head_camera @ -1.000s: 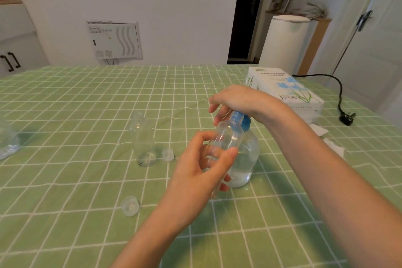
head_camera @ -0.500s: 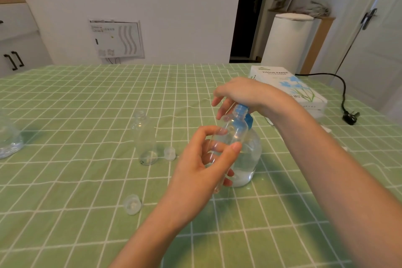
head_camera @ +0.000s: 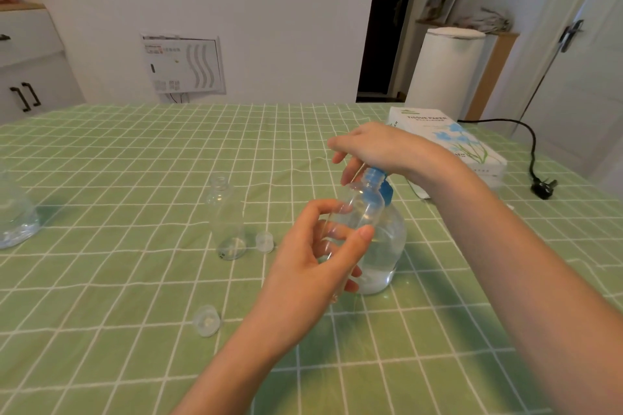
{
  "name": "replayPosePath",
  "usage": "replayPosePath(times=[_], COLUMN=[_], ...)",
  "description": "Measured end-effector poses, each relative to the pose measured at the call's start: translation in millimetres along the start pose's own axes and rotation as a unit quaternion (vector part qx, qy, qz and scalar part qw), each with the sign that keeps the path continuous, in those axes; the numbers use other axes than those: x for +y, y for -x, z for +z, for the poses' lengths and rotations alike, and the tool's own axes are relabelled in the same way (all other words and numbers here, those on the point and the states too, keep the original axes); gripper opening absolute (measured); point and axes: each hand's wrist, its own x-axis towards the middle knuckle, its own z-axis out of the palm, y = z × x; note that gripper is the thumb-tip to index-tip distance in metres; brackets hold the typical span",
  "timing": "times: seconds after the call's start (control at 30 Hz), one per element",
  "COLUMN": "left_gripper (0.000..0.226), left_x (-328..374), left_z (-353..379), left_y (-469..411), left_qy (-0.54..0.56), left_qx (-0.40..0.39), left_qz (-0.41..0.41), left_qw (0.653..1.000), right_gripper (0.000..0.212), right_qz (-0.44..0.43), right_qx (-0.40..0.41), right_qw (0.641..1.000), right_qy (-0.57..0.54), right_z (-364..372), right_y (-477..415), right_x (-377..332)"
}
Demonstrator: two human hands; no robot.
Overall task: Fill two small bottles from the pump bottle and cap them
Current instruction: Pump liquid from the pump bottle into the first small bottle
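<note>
My left hand grips a small clear bottle, tilted with its open mouth up against the blue pump head of the clear pump bottle. My right hand rests on top of the pump head, fingers spread over it. The pump bottle stands on the green checked table, with liquid in its lower part. A second small clear bottle stands upright and uncapped to the left. One clear cap lies beside it; another cap lies nearer me.
A tissue paper box lies at the right behind my right wrist. A black cord with plug trails over the table's right edge. A clear glass container sits at the far left.
My right hand has lifted slightly on the pump head. The small bottle stays held at the nozzle, and the view has shifted a little.
</note>
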Motion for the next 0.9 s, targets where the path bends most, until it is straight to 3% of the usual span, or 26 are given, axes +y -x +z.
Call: replayPosePath(times=[0.43, 0.7, 0.9], left_gripper=[0.043, 0.043, 0.04], left_x=[-4, -2, -2], left_z=[0, -1, -1], left_y=[2, 0, -1], left_qy=[-0.005, -0.002, 0.003], left_qx=[0.001, 0.004, 0.005], left_qz=[-0.002, 0.0, -0.001], left_qw=[1.0, 1.0, 1.0], right_gripper=[0.029, 0.025, 0.017], right_qz=[-0.021, -0.057, -0.053], right_qx=[-0.04, 0.012, -0.011], right_qw=[0.995, 0.995, 0.995], right_qy=[-0.086, -0.082, -0.089], right_z=[10, 5, 5], right_y=[1, -1, -2], right_x=[6, 3, 1])
